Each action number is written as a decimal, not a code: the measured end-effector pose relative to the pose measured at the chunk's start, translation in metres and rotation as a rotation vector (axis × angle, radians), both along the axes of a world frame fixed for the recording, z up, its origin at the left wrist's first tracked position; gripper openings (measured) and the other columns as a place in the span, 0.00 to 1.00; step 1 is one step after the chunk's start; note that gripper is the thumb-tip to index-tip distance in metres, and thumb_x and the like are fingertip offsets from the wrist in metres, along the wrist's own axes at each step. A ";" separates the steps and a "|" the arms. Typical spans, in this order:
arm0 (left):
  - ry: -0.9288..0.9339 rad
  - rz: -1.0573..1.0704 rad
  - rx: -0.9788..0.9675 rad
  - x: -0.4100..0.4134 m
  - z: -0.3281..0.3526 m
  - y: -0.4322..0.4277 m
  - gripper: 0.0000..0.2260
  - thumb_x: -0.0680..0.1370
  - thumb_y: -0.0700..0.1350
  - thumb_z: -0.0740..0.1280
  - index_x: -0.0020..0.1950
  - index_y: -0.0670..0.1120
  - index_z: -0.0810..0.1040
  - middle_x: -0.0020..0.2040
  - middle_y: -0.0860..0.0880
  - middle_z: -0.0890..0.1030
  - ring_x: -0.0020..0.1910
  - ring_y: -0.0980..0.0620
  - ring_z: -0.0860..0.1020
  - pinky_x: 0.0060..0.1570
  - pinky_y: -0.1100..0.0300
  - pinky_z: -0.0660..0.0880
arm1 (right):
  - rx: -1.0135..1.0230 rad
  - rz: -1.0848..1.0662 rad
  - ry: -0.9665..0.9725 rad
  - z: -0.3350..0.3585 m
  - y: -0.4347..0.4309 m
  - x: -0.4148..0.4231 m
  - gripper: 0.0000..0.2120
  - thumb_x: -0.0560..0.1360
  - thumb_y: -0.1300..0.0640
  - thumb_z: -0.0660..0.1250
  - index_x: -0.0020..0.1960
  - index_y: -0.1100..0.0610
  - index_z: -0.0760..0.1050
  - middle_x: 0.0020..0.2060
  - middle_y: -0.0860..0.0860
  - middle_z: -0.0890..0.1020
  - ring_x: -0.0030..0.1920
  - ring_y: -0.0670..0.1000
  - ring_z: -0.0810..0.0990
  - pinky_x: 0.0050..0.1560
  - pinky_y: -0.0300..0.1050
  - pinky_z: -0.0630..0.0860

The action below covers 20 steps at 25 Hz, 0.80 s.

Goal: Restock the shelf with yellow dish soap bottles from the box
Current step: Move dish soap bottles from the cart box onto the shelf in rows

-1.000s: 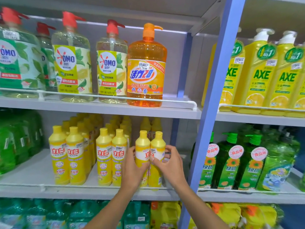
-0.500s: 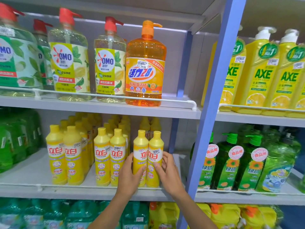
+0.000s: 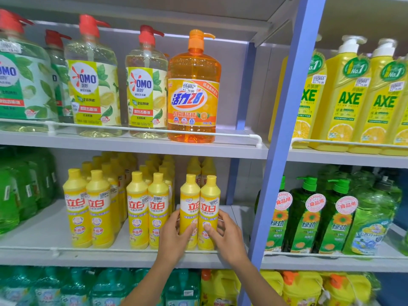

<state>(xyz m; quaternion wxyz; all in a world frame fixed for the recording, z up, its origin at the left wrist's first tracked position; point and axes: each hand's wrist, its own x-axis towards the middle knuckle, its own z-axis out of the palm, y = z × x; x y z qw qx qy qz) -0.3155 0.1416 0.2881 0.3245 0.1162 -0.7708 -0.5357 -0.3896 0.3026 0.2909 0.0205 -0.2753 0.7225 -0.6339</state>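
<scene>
Two yellow dish soap bottles stand side by side at the front of the middle shelf. My left hand grips the lower body of the left bottle. My right hand grips the right bottle the same way, thumb across its label. Both bottles stand upright on the shelf, behind the white rail. More rows of the same yellow bottles stand to the left. The box is out of view.
Large pump bottles fill the shelf above. A blue upright post stands just right of my hands, with green bottles beyond it. Green bottles sit at the far left, teal and yellow jugs on the shelf below.
Both hands slid down from the bottles' upper labels to their lower bodies, and the pair now stands a little lower at the shelf front.
</scene>
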 end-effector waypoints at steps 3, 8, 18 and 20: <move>0.006 0.011 0.068 0.002 -0.002 0.004 0.24 0.74 0.49 0.75 0.69 0.52 0.74 0.59 0.57 0.82 0.56 0.60 0.80 0.56 0.58 0.80 | 0.151 -0.131 0.068 -0.014 -0.005 0.002 0.30 0.72 0.42 0.76 0.71 0.44 0.69 0.61 0.38 0.80 0.60 0.40 0.80 0.58 0.41 0.80; -0.025 0.228 0.007 -0.003 -0.027 0.011 0.26 0.69 0.50 0.79 0.65 0.49 0.77 0.55 0.54 0.83 0.53 0.55 0.80 0.55 0.52 0.81 | 0.444 -0.331 0.144 -0.036 -0.017 0.007 0.30 0.69 0.35 0.74 0.65 0.46 0.71 0.56 0.43 0.79 0.56 0.45 0.79 0.55 0.45 0.79; -0.058 0.181 -0.198 -0.024 -0.027 0.011 0.22 0.75 0.46 0.74 0.66 0.49 0.73 0.57 0.53 0.80 0.55 0.54 0.78 0.55 0.56 0.77 | 0.495 -0.372 0.124 -0.028 -0.029 -0.006 0.26 0.71 0.41 0.76 0.63 0.51 0.72 0.57 0.48 0.81 0.55 0.50 0.81 0.53 0.46 0.79; -0.103 0.205 -0.219 -0.033 -0.030 0.011 0.23 0.74 0.46 0.74 0.66 0.47 0.72 0.57 0.50 0.80 0.56 0.50 0.79 0.55 0.53 0.77 | 0.502 -0.377 0.104 -0.025 -0.033 -0.013 0.26 0.71 0.42 0.76 0.61 0.52 0.72 0.56 0.49 0.82 0.54 0.51 0.82 0.51 0.45 0.78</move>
